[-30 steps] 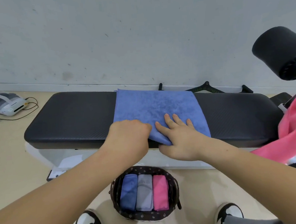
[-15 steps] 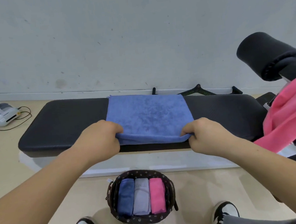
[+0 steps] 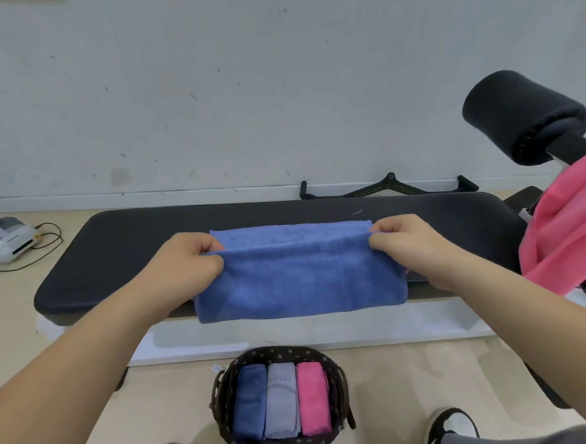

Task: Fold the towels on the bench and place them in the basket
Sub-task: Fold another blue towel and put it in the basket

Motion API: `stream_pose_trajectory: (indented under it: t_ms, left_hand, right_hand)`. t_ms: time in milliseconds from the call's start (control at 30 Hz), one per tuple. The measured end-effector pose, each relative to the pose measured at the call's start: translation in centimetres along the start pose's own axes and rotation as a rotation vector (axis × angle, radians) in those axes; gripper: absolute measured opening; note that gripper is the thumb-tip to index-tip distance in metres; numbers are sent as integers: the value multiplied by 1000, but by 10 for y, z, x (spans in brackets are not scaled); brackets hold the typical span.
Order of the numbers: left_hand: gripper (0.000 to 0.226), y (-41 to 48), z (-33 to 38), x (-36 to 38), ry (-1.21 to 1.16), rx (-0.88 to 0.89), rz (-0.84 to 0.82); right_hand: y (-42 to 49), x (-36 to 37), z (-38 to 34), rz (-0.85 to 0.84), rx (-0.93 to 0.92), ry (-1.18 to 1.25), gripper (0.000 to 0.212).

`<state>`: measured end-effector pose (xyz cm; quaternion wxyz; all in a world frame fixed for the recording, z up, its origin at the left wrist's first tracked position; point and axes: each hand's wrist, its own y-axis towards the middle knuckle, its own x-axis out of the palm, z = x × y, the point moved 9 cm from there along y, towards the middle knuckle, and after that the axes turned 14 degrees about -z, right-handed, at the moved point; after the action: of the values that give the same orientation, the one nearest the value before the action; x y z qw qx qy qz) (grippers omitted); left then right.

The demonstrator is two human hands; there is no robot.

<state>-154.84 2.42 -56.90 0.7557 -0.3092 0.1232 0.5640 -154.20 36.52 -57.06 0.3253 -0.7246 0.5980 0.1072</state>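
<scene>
Fold half made. Blue towel (image 3: 298, 279) on the bench (image 3: 115, 253), half a second ago spread flat with its near hem nipped at the front lip. Now that hem raised and carried away from the body, stopped just short of the far hem, a strip of it showing beyond the knuckles.

Left hand (image 3: 187, 262) clenched on the left corner of the raised hem, thumb and fingers pinching cloth; right hand (image 3: 406, 245) grasping the right corner likewise. Between and below the hands, doubled cloth bulging toward the body and drooping past the front lip.

For the task, as a guess: first halving nearly done, hems yet to be laid together, further folds and the drop into the basket (image 3: 222, 408) to follow.

Room: bare black padding ahead of both hands and well out to the left of the left hand. Tighter to the right of the right hand, with pink towel (image 3: 566, 225) hanging there under padded roller (image 3: 525, 115). Basket on the floor below the wrists, three folded towels (image 3: 282, 399) side by side filling most of it.
</scene>
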Motion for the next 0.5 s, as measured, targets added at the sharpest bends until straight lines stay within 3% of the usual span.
stream_pose_trajectory:
  t_ms: [167,500]
  left_hand:
    - [37,27,3,-17,39,70,145]
    - [19,84,-12,-14,317,43,168]
  right_hand:
    - [33,-8,0,134,-28,103,24]
    - [79,-19,18,219,12,-139,18]
